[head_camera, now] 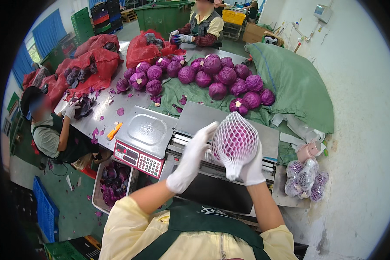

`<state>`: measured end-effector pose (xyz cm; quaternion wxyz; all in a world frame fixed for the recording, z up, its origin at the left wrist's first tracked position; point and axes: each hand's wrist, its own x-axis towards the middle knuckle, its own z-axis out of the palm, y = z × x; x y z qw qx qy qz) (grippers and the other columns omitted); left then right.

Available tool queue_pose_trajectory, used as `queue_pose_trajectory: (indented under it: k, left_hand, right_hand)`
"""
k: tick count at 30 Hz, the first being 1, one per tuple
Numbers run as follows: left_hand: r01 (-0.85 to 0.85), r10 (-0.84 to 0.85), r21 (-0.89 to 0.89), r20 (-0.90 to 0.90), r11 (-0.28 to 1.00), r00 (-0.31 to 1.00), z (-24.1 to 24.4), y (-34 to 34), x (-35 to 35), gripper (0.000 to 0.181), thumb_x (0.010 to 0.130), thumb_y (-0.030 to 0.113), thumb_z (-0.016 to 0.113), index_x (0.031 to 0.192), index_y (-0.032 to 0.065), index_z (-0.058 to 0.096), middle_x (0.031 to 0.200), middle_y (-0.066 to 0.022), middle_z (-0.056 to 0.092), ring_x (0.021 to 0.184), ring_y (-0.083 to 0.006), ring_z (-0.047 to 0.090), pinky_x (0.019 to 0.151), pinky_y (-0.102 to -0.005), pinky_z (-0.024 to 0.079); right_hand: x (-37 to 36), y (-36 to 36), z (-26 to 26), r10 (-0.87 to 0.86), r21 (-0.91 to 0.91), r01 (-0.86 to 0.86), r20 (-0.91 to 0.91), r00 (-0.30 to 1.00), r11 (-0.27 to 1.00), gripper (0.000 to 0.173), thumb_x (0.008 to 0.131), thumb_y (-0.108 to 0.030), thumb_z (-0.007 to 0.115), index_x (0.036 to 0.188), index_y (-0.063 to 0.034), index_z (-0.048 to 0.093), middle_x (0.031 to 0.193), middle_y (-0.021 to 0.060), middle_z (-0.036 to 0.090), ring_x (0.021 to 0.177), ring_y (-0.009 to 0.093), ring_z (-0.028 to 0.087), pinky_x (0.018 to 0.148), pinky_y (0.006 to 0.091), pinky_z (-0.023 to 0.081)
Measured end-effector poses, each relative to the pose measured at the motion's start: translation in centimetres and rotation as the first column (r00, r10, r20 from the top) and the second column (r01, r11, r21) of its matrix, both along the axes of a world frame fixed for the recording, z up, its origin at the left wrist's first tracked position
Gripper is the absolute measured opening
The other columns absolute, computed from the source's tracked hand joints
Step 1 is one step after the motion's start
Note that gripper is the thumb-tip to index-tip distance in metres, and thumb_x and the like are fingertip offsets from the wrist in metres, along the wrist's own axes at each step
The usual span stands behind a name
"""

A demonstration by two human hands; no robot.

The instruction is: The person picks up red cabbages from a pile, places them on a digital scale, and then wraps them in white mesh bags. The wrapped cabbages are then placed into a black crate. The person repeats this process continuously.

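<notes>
A red cabbage in a white foam net sleeve (235,139) is held up over the wrapping machine, the sleeve's gathered tail pointing toward my body. My right hand (255,165), in a white glove, grips it from the right and below; part of that hand is hidden behind the net. Just left of the cabbage is my gloved left hand (191,154), its fingers stretched out and holding nothing; whether its fingertips touch the net is unclear. Below my hands is the film wrapping machine (225,113), with a metal plate and rollers.
A digital scale (144,130) stands at left, near an orange-handled cutter (114,131). Bare red cabbages (217,91) lie on green sacking. Netted cabbages (307,178) sit at right beside a pink cup (308,151). A leaf-filled crate (97,191) is below. Two co-workers (55,130) handle cabbages.
</notes>
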<state>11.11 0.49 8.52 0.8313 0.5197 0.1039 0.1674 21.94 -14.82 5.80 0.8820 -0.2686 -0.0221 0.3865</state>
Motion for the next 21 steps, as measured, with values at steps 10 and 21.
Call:
queue_pose_trajectory:
  k: [10, 21]
  left_hand:
    - [-0.010, -0.098, -0.423, -0.234, 0.906, 0.967, -7.3, 2.5, 18.7, 0.031, 0.098, 0.031, 0.055, 0.112, 0.0040, 0.062, 0.101, -0.0057, 0.066, 0.089, -0.0145, 0.061, 0.081, -0.0317, 0.051]
    - [0.197, -0.271, -0.219, -0.389, 0.956, 0.881, -11.1, 2.3, 20.2, 0.058, 0.100, 0.053, 0.044, 0.119, 0.0004, 0.062, 0.115, -0.0091, 0.068, 0.103, -0.0199, 0.062, 0.095, -0.0302, 0.046]
  right_hand:
    - [12.9, 2.7, -6.8, -0.080, -0.443, 0.163, 0.199, 0.977, 0.882, 0.052, 0.101, -0.045, 0.039, 0.135, -0.0074, 0.052, 0.131, 0.0082, 0.059, 0.117, 0.021, 0.057, 0.101, 0.0371, 0.045]
    - [15.2, -0.1, -8.9, -0.109, -0.428, 0.149, 0.118, 0.987, 0.892, 0.040, 0.102, -0.036, 0.043, 0.120, -0.0063, 0.063, 0.110, 0.0061, 0.069, 0.103, 0.018, 0.063, 0.094, 0.0338, 0.048]
